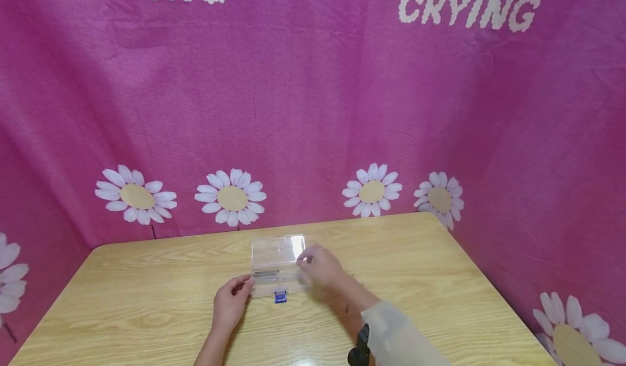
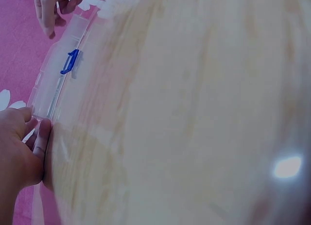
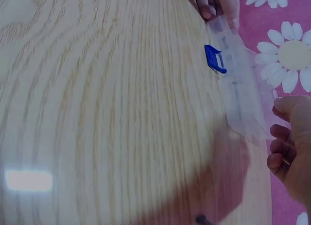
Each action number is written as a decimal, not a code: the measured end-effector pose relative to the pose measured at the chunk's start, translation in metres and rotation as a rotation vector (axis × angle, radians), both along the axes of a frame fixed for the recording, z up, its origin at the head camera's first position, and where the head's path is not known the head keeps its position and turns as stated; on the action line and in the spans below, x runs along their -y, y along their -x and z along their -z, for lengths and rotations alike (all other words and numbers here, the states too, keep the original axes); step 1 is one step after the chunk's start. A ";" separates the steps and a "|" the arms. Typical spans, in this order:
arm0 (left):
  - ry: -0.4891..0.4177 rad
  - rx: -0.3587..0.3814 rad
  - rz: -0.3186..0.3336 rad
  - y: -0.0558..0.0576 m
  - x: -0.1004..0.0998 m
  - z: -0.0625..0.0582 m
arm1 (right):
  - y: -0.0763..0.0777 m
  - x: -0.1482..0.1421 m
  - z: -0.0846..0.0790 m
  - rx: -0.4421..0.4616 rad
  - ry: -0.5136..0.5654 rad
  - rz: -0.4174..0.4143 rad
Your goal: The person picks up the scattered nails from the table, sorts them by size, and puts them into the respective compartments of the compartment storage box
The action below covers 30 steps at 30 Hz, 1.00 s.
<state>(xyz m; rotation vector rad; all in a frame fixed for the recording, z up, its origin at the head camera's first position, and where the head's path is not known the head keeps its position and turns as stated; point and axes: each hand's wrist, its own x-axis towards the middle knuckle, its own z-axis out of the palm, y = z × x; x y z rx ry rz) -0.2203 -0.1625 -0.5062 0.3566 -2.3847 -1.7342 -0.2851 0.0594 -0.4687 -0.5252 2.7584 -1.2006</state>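
Observation:
A clear plastic box (image 1: 264, 290) lies on the table with its transparent lid (image 1: 274, 252) swung up and back. Thin dark metal pieces (image 1: 266, 273) are in its left part; their exact kind is too small to make out. On the box's front side hangs a blue latch (image 1: 280, 297), also plain in the right wrist view. My left hand (image 1: 230, 304) grips the box's left end between thumb and fingers. At the lid's right edge, my right hand (image 1: 323, 268) pinches with thumb and forefinger, the other fingers curled (image 3: 286, 147).
The wood-grain table (image 1: 146, 301) ends at a pink cloth (image 1: 293, 111) with daisies and lettering, which hangs behind and at both sides. A black device (image 1: 361, 347) is at the right forearm, below the pale sleeve (image 1: 398, 333).

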 end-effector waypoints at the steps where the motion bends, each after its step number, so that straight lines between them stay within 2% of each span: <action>1: -0.002 0.001 0.000 0.000 0.000 0.000 | 0.000 -0.002 -0.001 -0.011 -0.006 0.005; 7: 0.000 0.005 0.001 0.000 0.000 0.000 | 0.002 -0.017 -0.006 -0.101 -0.071 0.002; 15: 0.012 0.005 -0.011 0.001 0.000 0.001 | 0.000 -0.034 -0.012 -0.164 -0.131 -0.045; 30: 0.002 -0.009 -0.020 0.002 -0.001 0.001 | -0.012 -0.063 -0.014 -0.162 -0.184 -0.065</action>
